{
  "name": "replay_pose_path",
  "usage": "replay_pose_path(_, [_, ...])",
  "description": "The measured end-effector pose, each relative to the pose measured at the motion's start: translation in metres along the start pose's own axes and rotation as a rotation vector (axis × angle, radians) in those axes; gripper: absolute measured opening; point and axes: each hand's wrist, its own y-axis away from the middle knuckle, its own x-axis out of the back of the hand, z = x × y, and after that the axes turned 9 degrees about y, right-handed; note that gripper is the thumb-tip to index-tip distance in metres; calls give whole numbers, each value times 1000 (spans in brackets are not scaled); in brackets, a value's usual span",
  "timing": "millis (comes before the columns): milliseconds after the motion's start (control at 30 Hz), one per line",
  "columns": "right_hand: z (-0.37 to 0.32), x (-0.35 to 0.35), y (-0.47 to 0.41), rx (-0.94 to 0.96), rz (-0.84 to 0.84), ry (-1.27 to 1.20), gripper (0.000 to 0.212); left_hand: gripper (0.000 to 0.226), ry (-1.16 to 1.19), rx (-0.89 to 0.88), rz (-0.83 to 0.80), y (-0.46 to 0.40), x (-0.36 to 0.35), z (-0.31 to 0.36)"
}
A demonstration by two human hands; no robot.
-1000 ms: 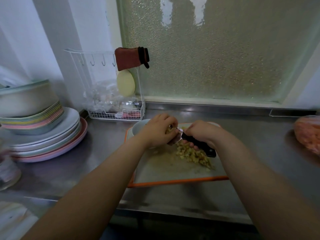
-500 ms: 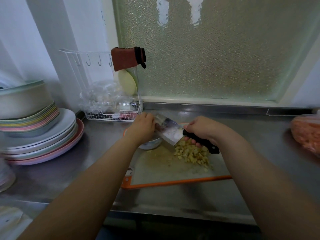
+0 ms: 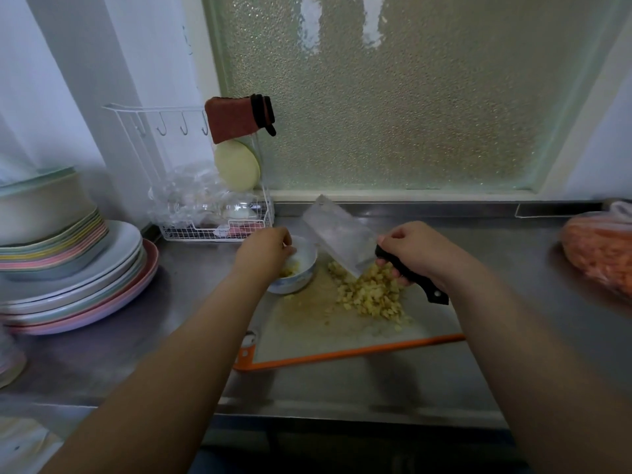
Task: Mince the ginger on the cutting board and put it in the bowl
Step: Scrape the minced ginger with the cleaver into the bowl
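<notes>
Stacked plates [image 3: 78, 278] are seen at far left. The left hand [image 3: 265, 253] is curled over the bowl [image 3: 301, 268]; its grasp cannot be told. Minced ginger [image 3: 371, 295] lies piled on the cutting board [image 3: 342, 354]. The cleaver [image 3: 342, 239] is gripped by the right hand [image 3: 415, 251].

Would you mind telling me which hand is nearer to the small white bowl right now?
Left. The left hand is right over the bowl, fingers at its rim, while the right hand grips the cleaver handle off to the bowl's right.
</notes>
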Motion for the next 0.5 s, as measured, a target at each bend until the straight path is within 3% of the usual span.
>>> replay_pose_path(133, [11, 9, 9, 40, 109, -148, 26, 23, 32, 11, -71, -3, -3, 1])
replay_pose_path(367, [36, 22, 14, -18, 93, -175, 26, 28, 110, -84, -117, -8, -15, -5])
replay_pose_path(500, [61, 26, 3, -58, 170, -114, 30, 29, 282, 42, 50, 2, -10, 10])
